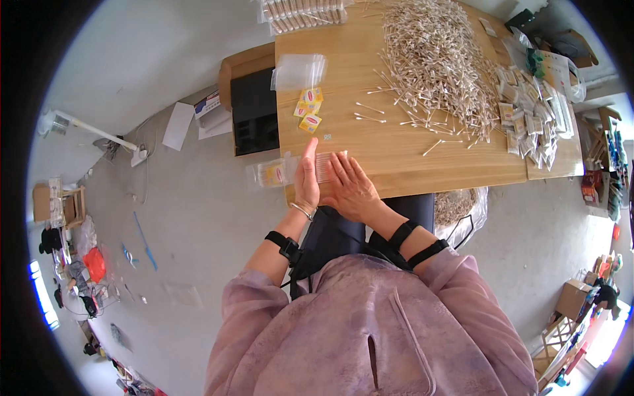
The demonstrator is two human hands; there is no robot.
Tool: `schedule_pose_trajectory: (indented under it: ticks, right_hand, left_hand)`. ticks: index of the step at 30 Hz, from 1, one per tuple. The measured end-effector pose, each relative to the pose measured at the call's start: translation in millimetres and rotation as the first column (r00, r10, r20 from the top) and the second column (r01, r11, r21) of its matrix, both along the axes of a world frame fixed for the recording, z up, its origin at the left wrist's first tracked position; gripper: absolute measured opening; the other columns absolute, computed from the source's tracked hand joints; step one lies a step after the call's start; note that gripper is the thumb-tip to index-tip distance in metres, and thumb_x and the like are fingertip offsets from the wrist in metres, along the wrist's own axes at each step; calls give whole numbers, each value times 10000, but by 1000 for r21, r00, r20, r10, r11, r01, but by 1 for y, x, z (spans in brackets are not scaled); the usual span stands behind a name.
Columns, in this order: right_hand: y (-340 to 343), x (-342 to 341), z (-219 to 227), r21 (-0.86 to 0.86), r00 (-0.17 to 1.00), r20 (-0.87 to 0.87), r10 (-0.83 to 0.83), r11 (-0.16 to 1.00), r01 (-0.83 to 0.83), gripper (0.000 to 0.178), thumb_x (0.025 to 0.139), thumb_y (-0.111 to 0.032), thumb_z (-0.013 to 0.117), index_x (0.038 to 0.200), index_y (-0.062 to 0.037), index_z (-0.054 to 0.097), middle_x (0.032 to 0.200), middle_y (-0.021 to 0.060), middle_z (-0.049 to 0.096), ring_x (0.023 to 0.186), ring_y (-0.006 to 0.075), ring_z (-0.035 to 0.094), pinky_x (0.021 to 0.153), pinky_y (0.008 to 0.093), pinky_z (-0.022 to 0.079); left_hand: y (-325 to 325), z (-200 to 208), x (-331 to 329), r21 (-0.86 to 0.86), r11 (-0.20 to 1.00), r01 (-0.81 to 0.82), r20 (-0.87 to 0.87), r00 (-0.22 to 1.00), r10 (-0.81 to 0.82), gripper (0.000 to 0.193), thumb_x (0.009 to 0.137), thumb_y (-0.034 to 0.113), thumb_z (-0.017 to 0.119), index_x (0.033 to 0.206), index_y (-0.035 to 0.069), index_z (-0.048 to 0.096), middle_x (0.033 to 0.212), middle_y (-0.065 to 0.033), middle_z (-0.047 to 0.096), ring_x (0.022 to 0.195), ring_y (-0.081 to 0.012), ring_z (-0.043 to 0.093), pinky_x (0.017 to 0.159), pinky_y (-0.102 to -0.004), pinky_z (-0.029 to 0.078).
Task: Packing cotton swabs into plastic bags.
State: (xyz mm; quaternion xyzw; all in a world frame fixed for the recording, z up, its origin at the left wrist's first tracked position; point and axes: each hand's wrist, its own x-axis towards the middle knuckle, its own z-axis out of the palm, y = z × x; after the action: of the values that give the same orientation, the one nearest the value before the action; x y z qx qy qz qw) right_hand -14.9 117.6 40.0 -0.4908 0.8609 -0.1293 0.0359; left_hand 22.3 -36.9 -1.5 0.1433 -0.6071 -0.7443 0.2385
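Note:
A clear plastic bag (254,176) with a yellow card inside lies along the near edge of the wooden table, with a row of cotton swabs (322,166) at its right end. My left hand (308,177) stands on edge across the bag, its fingers stretched out together and pointing away from me. Flat over the right part of the swabs rests my right hand (353,189), fingers straight and slightly apart. How much of the swabs lies inside the bag is hidden by my hands. Beyond my left hand are several yellow cards (309,109) and a stack of empty clear bags (298,71).
A big heap of loose cotton swabs (436,56) covers the table's far middle, with stray swabs nearer. Filled small packets (528,115) pile up at right. Bundled swab packs (305,14) lie at the far left. A dark open box (254,109) adjoins the table's left edge.

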Motion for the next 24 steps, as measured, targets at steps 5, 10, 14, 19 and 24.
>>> schedule_pose_trajectory:
  ticks: [5, 10, 14, 19, 24]
  right_hand:
    - [-8, -5, 4, 31, 1000, 13, 6, 1000, -7, 779, 916, -508, 476, 1435, 51, 316, 1538, 219, 242, 1454, 337, 175, 1194, 443, 122]
    - [-9, -15, -7, -187, 961, 263, -84, 973, 136, 634, 964, -301, 487, 1443, 63, 290, 1543, 251, 201, 1456, 372, 152, 1190, 447, 130]
    - [-27, -28, -19, -613, 844, 533, -62, 659, 436, 521, 998, -182, 421, 1448, 48, 293, 1543, 249, 218, 1449, 382, 177, 1172, 419, 182]
    - [-44, -21, -18, -630, 808, 589, 23, 639, 441, 492, 1013, -197, 395, 1436, 40, 315, 1525, 263, 247, 1426, 421, 213, 1157, 428, 228]
    - [-41, -22, -17, -661, 824, 567, -8, 592, 461, 479, 1023, -224, 380, 1420, 42, 346, 1510, 262, 284, 1422, 413, 234, 1153, 430, 237]
  left_hand:
    - [2, 4, 4, -40, 999, -20, 9, 1000, 20, 757, 1000, 556, 318, 1445, -56, 314, 1504, -192, 326, 1407, -265, 289, 1154, -366, 217]
    - [8, 7, 2, -86, 995, -48, 12, 999, 49, 750, 1002, 553, 317, 1440, -56, 327, 1493, -191, 346, 1394, -262, 311, 1143, -361, 235]
    - [9, 9, -4, -125, 989, -73, 18, 997, 76, 744, 1003, 550, 315, 1435, -56, 337, 1484, -189, 363, 1384, -260, 329, 1135, -357, 250]
    - [6, 11, -4, -178, 978, -109, 33, 993, 116, 738, 1005, 547, 314, 1430, -55, 350, 1474, -188, 383, 1372, -257, 351, 1124, -352, 268]
    - [2, 15, -2, -226, 964, -140, 39, 988, 152, 732, 1007, 544, 312, 1425, -55, 363, 1463, -186, 403, 1359, -254, 374, 1113, -347, 286]
